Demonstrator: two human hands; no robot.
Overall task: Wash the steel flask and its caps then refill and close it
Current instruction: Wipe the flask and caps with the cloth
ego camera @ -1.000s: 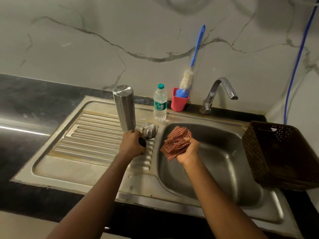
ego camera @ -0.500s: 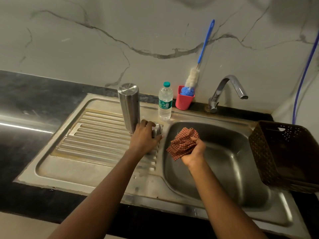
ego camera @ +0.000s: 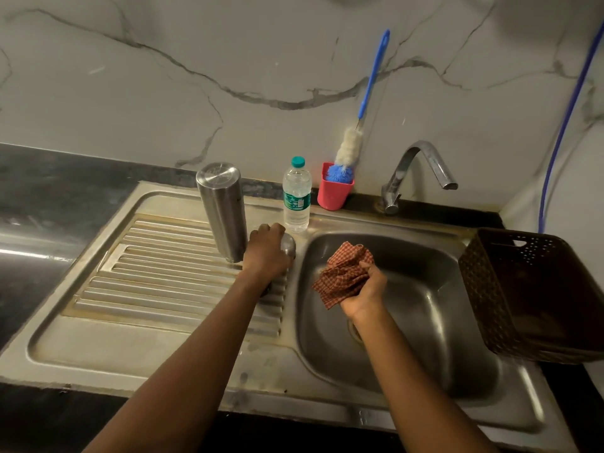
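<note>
The steel flask [ego camera: 222, 210] stands upside down on the ribbed drainboard [ego camera: 163, 276]. Just to its right, my left hand [ego camera: 266, 253] closes over the steel cap [ego camera: 289, 246], of which only the right side shows. A small dark cap [ego camera: 266, 291] peeks out under my left wrist on the drainboard. My right hand [ego camera: 364, 291] holds a crumpled red checked cloth [ego camera: 343, 273] over the sink basin [ego camera: 425, 322].
A plastic water bottle [ego camera: 296, 196] stands behind the cap. A red cup [ego camera: 333, 192] holds a blue-handled bottle brush [ego camera: 351, 147]. The tap [ego camera: 415, 173] is at the back of the basin. A brown perforated basket [ego camera: 536, 295] sits at the right.
My left hand moved from the small dark cap on the drainboard up to the steel cap and closed around it. The right hand kept the cloth over the basin.
</note>
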